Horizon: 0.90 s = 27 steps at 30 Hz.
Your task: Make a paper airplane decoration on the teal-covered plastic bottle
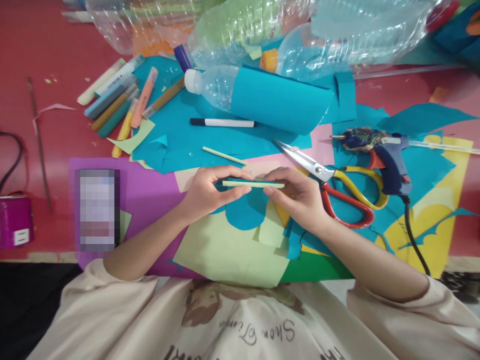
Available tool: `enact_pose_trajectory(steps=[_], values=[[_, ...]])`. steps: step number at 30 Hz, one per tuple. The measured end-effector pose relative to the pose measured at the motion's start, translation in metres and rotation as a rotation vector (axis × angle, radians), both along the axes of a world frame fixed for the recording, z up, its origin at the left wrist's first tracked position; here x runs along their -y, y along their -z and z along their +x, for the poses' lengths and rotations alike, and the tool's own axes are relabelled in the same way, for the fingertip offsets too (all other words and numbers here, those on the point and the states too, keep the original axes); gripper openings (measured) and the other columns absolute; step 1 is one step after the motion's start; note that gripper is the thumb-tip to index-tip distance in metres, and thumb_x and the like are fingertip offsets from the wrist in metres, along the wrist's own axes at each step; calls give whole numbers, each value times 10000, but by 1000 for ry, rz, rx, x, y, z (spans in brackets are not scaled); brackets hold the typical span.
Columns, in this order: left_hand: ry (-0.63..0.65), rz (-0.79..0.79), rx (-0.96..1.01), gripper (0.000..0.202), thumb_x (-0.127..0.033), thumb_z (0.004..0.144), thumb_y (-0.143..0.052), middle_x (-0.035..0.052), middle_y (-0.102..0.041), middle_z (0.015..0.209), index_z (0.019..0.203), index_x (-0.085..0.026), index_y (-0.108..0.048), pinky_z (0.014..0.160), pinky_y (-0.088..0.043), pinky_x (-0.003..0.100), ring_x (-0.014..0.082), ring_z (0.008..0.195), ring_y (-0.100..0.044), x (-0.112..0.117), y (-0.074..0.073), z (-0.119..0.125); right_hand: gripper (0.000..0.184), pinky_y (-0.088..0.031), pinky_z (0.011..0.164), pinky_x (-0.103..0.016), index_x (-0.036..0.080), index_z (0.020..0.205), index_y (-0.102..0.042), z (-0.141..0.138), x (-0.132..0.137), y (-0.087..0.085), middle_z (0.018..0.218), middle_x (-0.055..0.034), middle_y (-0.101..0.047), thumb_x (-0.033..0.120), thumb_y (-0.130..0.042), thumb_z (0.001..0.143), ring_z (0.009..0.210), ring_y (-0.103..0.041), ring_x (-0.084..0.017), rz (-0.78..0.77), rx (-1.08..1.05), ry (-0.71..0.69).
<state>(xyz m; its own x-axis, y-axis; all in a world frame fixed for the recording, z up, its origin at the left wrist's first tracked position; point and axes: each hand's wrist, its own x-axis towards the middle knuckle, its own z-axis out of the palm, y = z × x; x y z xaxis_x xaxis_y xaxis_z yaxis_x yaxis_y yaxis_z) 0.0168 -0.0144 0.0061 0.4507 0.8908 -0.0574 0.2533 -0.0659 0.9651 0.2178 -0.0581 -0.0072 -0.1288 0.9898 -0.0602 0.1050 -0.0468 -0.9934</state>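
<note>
A narrow pale green paper strip (258, 184) lies level between my two hands, with a thin dark edge showing behind it. My left hand (210, 187) pinches its left part between thumb and fingers. At its right part, my right hand (298, 195) pinches it the same way. Just beyond the fingers, a second thin pale green strip (224, 156) rests on blue paper. Below the hands lie a rounded blue paper piece (245, 215) and a large pale green sheet (225, 250). Beside my right hand are scissors (322, 172) with red and yellow handles.
A clear bottle wrapped in blue paper (277, 97) and other plastic bottles (337, 40) fill the back. Several markers (116, 95) lie at left. A glue gun (390, 155) with a black cord is at right. A blurred phone (97, 210) lies on purple paper (150, 200).
</note>
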Motion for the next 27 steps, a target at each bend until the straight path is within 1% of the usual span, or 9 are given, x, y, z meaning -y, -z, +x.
enact_pose_trajectory(steps=[6,9,14,17,20,24,27], values=[[3,52,-41,176,-372,785,-710,30,-791,896,838,-212,-760,795,-598,271,198,832,-743,1,-2,1,305,-546,676,-325,217,832,-665,0,-1,0,831,-55,-722,522,-667,825,776,-675,-189,3,24,-7],[11,73,-57,194,-391,799,-695,32,-791,885,837,-212,-760,782,-596,265,196,827,-744,2,-2,1,299,-549,685,-328,219,833,-667,0,-1,0,820,-50,-721,518,-668,825,773,-678,-189,5,20,-7],[10,93,-42,170,-366,805,-691,25,-792,879,831,-211,-758,771,-591,254,186,806,-744,2,-2,1,269,-551,683,-327,218,828,-676,-1,0,1,829,-53,-725,488,-678,828,782,-681,-190,8,12,-6],[8,98,-43,153,-345,808,-689,21,-792,881,827,-209,-756,778,-587,251,181,806,-743,2,-2,0,222,-547,684,-319,218,828,-684,-1,0,1,827,-47,-727,440,-684,839,781,-682,-182,49,-12,4],[7,109,-39,134,-328,808,-693,16,-792,881,824,-211,-754,784,-584,245,179,814,-744,3,-1,0,191,-550,706,-322,219,827,-688,0,0,2,829,-45,-727,409,-684,844,794,-685,-182,66,-11,3],[5,105,-31,119,-315,814,-696,15,-793,892,838,-214,-755,786,-584,239,176,831,-744,4,1,0,206,-570,739,-328,213,894,-701,0,0,0,906,-62,-741,410,-689,834,862,-698,-197,23,2,-24],[-1,75,-6,148,-339,807,-712,27,-791,910,863,-209,-754,804,-586,245,181,857,-742,5,2,1,169,-572,793,-332,214,916,-711,1,0,0,934,-62,-749,361,-699,834,894,-703,-197,53,-6,-38]])
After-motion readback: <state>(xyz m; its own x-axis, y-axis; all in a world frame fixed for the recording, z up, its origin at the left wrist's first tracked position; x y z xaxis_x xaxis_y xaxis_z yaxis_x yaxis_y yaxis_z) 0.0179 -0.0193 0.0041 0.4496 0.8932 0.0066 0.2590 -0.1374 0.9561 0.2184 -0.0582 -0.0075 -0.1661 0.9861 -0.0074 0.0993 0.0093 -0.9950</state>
